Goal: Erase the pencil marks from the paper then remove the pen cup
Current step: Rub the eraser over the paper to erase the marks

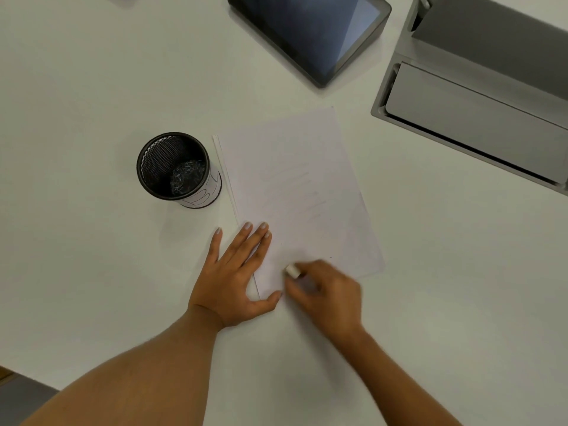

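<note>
A white sheet of paper lies tilted on the white table, with faint pencil lines across its middle. My left hand rests flat, fingers spread, on the paper's near left corner. My right hand pinches a small white eraser against the paper's near edge; this hand is blurred. A black mesh pen cup stands upright just left of the paper, with a white label on its side and a tangle of small metal bits at the bottom.
A dark tablet lies at the far centre of the table. A grey cable tray with a lid sits at the far right. The table's near left edge shows at the bottom left corner.
</note>
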